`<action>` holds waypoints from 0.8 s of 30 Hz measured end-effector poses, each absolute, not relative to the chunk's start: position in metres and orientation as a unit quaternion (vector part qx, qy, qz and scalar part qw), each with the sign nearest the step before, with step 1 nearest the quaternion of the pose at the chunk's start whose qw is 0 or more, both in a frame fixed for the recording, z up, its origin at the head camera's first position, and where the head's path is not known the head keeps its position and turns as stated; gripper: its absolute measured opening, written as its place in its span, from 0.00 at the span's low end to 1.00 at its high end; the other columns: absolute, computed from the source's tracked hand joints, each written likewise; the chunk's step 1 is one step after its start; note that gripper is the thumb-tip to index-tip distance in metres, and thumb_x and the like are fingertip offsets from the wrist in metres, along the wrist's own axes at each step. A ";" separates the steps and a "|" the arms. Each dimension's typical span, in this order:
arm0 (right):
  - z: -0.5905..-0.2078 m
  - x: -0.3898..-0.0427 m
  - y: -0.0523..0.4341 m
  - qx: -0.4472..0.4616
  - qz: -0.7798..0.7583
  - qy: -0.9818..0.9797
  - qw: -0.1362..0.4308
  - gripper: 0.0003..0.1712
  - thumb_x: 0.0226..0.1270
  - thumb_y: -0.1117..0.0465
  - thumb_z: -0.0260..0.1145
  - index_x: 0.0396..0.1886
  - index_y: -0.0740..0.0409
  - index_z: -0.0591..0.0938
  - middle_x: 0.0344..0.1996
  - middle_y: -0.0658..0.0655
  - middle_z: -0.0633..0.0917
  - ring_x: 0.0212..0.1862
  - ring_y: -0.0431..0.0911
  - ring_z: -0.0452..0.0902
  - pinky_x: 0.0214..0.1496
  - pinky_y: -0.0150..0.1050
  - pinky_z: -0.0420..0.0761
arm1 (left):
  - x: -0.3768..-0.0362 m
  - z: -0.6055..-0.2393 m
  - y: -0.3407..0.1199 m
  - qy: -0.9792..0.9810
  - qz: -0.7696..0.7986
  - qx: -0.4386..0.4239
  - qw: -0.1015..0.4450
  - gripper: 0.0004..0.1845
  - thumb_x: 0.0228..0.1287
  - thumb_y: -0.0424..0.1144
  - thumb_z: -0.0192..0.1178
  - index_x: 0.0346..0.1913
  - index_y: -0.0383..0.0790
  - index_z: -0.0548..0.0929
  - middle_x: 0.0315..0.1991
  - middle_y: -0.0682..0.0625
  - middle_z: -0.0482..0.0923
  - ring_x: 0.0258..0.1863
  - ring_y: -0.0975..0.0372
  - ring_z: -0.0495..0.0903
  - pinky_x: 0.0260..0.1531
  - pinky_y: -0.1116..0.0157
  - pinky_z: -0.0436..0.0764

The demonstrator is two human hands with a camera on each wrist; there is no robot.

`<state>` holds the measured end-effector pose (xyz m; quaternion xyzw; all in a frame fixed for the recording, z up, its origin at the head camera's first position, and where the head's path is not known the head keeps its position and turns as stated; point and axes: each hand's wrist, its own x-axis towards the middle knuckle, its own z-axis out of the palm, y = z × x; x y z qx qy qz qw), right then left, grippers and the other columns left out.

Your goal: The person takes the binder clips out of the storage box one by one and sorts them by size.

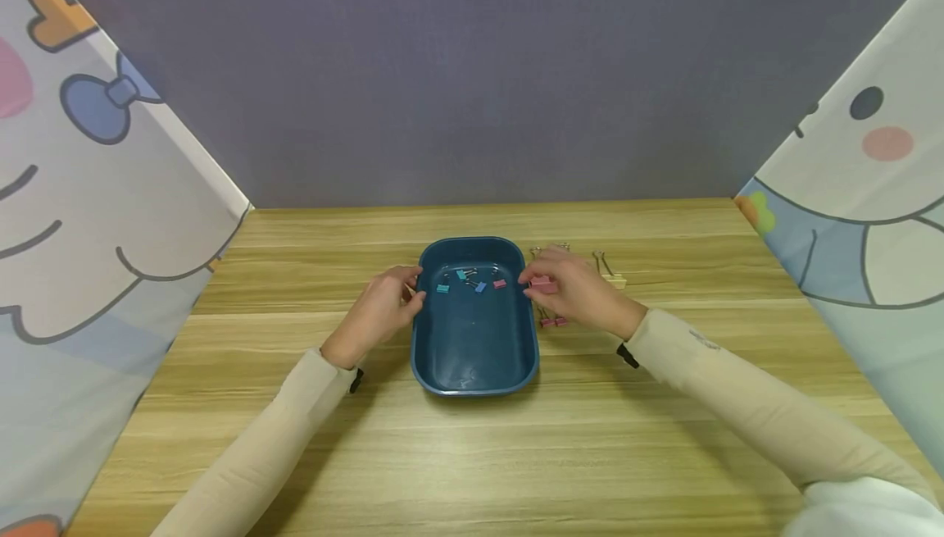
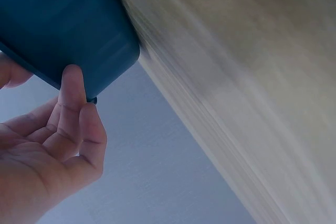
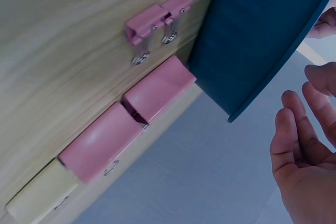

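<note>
A dark blue plastic tray (image 1: 472, 357) sits on the table. Small binder clips lie inside it: two teal ones (image 1: 442, 288), a blue one (image 1: 480, 288) and a pink one (image 1: 499, 284). My left hand (image 1: 379, 307) pinches the tray's left rim, with fingertips against the outer wall in the left wrist view. Close to the right rim is my right hand (image 1: 578, 291), its fingers loosely bent and holding nothing. Beneath and beside it stand two large pink binder clips (image 3: 160, 87), two small pink binder clips (image 3: 147, 22) and a pale yellow binder clip (image 3: 44, 192).
The wooden table (image 1: 472, 463) extends around the tray on all sides. A grey panel (image 1: 472, 78) rises along its back edge. Cartoon-printed cloths flank the table at left (image 1: 74, 193) and right (image 1: 855, 160).
</note>
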<state>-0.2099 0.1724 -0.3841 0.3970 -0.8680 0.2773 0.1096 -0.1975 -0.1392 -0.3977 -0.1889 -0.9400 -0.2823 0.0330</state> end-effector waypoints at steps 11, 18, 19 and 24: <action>-0.383 -0.216 0.161 0.411 0.277 -0.864 0.088 0.07 0.57 0.65 0.71 0.36 0.54 0.84 0.35 0.50 0.82 0.40 0.48 0.74 0.40 0.39 0.74 | -0.198 -0.398 -0.138 -0.940 -0.282 -0.189 0.034 0.22 0.61 0.32 0.61 0.57 0.26 0.74 0.38 0.45 0.76 0.31 0.60 0.79 0.24 0.69 0.78; -0.382 -0.218 0.157 0.398 0.264 -0.876 0.070 0.09 0.57 0.64 0.71 0.38 0.53 0.84 0.37 0.49 0.82 0.44 0.44 0.73 0.47 0.43 0.75 | -0.198 -0.399 -0.138 -0.940 -0.283 -0.187 0.035 0.22 0.61 0.32 0.61 0.57 0.27 0.74 0.38 0.45 0.76 0.31 0.60 0.79 0.24 0.69 0.78; -0.383 -0.218 0.156 0.396 0.261 -0.878 0.066 0.09 0.57 0.64 0.71 0.38 0.53 0.84 0.37 0.49 0.82 0.44 0.44 0.73 0.48 0.43 0.75 | -0.198 -0.399 -0.138 -0.940 -0.283 -0.187 0.035 0.22 0.61 0.32 0.61 0.57 0.27 0.74 0.38 0.45 0.76 0.31 0.60 0.79 0.24 0.69 0.78; -0.383 -0.221 0.152 0.394 0.257 -0.881 0.057 0.09 0.57 0.63 0.70 0.39 0.51 0.84 0.38 0.50 0.82 0.38 0.47 0.74 0.43 0.40 0.75 | -0.199 -0.399 -0.138 -0.940 -0.282 -0.186 0.035 0.22 0.61 0.32 0.61 0.57 0.27 0.74 0.38 0.45 0.77 0.31 0.60 0.79 0.24 0.69 0.78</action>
